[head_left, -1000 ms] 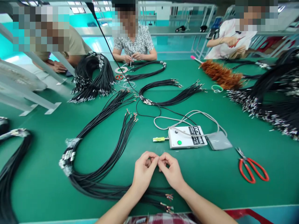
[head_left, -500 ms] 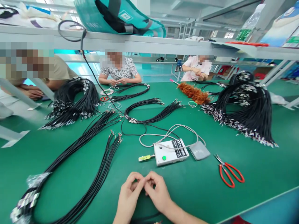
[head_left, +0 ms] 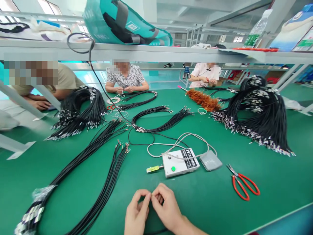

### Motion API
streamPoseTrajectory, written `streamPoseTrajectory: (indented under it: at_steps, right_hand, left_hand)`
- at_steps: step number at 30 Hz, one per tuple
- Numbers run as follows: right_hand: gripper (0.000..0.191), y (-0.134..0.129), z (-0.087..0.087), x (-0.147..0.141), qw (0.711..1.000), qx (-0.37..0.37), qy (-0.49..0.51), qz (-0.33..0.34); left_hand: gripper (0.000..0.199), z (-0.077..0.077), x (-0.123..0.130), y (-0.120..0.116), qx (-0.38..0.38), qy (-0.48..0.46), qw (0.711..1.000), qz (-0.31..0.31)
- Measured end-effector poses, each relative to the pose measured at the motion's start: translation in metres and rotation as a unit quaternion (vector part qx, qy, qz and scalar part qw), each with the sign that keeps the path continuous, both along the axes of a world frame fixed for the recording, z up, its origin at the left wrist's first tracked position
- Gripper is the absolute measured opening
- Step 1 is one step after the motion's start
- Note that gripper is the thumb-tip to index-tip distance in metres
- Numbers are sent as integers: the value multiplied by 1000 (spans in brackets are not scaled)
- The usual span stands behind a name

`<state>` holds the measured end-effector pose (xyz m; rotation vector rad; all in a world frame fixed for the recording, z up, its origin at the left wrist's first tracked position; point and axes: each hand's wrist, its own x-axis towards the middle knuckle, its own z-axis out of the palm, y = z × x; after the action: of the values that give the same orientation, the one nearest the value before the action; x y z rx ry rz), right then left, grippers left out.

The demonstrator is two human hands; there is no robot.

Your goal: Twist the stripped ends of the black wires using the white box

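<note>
My left hand (head_left: 139,210) and my right hand (head_left: 166,205) meet at the fingertips low in the middle of the head view. Thumb and forefinger are pinched on each; whatever sits between them is too small or hidden to make out. Below the hands a piece of black cable (head_left: 157,231) shows at the bottom edge. Just beyond them lies a white box (head_left: 179,163) with a green button and a yellow-green tip (head_left: 153,169) on its left end. Left of the hands curves a bundle of black cables (head_left: 102,191) with bared coloured wire ends.
Red-handled scissors (head_left: 245,184) lie at right, near a grey pad (head_left: 210,160). Cable heaps stand at left (head_left: 80,111) and right (head_left: 259,117). An orange duster (head_left: 203,99) lies farther back. A shelf (head_left: 151,54) crosses overhead. Three people sit across the table.
The view has shifted slightly, so the table things sit a little lower. My fingertips remain together, with the left hand's fingers a little straighter and the right hand turned slightly.
</note>
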<state>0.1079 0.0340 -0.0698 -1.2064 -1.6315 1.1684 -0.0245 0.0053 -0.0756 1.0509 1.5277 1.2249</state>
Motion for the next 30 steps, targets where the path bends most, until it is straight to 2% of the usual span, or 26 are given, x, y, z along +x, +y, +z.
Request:
streamPoseTrajectory:
  at_steps: [4,6,10,13,18,22,26,28,30]
  right_hand:
    - [15,0,-1,0,1000,0,-1,-5]
    - [14,1,-2,0,1000,-4,-1,-9]
    - [15,1,-3,0,1000,6,-10,-6]
    - [14,2,-3,0,1000,6,-13,-6]
    - [15,1,0,1,999,-37,28,-4]
    - [18,0,0,1,998,-44,47,-5]
    - [23,5,-1,-1,993,-76,88,4]
    - [25,8,2,0,990,-94,104,9]
    - [26,8,11,3,992,-81,92,11]
  left_hand:
    - [31,-5,-4,1,147,169,974,16]
    - [30,-4,-4,0,154,190,970,3]
    - [27,-3,2,-3,106,144,984,18]
    - [29,-4,7,-6,124,132,983,40]
    - [36,-6,7,-9,140,147,978,53]
    - [35,-5,-4,-6,113,107,988,0]
    - [41,-2,-16,8,15,-10,998,-67]
    - [45,5,-17,16,-16,-61,995,-75]
    - [45,17,-17,20,-31,-81,993,-79]
